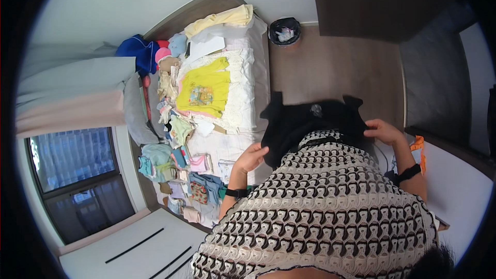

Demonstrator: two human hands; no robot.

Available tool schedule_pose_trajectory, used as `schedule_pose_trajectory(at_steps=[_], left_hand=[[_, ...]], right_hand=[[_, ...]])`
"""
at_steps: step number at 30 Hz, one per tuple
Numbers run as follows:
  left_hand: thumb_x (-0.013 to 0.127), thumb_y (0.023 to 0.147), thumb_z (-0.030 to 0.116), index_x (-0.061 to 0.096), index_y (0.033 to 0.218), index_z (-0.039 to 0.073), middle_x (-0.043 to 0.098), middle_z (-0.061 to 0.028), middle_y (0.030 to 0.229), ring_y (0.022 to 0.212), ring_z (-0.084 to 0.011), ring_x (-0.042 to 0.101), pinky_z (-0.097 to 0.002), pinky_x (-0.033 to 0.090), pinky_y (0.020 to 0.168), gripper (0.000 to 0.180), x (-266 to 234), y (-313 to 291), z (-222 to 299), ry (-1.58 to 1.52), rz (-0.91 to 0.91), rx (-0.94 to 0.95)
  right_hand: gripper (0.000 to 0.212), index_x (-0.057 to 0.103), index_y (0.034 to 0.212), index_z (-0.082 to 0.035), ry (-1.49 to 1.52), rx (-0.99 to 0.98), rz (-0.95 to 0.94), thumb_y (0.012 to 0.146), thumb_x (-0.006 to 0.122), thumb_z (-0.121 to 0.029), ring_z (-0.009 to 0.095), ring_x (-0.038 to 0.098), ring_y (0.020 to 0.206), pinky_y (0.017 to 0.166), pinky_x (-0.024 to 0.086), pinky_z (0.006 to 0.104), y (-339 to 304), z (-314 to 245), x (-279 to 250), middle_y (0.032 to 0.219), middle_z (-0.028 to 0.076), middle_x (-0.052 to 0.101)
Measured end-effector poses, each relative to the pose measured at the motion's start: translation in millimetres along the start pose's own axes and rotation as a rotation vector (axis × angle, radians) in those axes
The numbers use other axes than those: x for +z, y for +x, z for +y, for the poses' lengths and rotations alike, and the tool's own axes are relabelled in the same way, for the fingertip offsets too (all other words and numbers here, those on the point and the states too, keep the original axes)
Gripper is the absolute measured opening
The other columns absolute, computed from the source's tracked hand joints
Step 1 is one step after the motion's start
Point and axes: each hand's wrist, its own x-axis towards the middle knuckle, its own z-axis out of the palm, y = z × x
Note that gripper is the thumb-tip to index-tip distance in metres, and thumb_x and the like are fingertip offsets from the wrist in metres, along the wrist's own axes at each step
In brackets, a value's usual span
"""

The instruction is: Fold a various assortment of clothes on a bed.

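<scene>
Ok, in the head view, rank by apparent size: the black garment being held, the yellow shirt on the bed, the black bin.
1. black garment, though nearest the camera
2. yellow shirt
3. black bin, farthest away

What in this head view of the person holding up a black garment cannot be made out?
- Black garment: lower part hidden behind the person's patterned top, head view.
- Left hand, right hand: fingertips hidden in the fabric.
- Small folded clothes on the bed: too small to identify.
</scene>
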Motion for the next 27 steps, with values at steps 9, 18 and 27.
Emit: schedule_pose_trajectory(at_steps=[9,18,27], left_hand=[[0.050,0.088,0.024,0.051,0.103,0.003,0.060,-0.0092,0.092,0.079,-0.0187,0.061,-0.0303,0.051,0.069,0.026,2.1,13.1,27.2,-0.233,0.503,0.343],[0.051,0.087,0.013,0.053,0.107,0.000,0.062,-0.0083,0.095,0.080,-0.0157,0.061,-0.0264,0.051,0.069,0.025,9.5,8.4,-6.1,-0.250,0.428,0.221],[0.051,0.086,0.019,0.056,0.094,0.006,0.059,0.0000,0.073,0.056,-0.0063,0.055,-0.0175,0.038,0.039,0.016,22.6,-6.0,25.9,-0.180,0.548,0.223]], right_hand=[[0.014,0.056,0.082,-0.002,0.141,-0.170,0.419,0.083,0.057,-0.016,0.006,0.051,0.069,0.063,0.042,0.0222,32.0,-51.5,17.7,0.078,-0.001,0.056],[0.018,0.056,0.098,-0.001,0.308,-0.222,0.336,0.085,0.053,-0.012,0.009,0.054,0.081,0.074,0.043,0.0238,15.9,-4.1,-7.8,0.090,0.001,0.060],[0.013,0.056,0.090,-0.003,0.137,-0.148,0.387,0.084,0.056,-0.014,0.010,0.055,0.074,0.066,0.043,0.0240,34.5,-31.8,-7.4,0.079,0.001,0.058]])
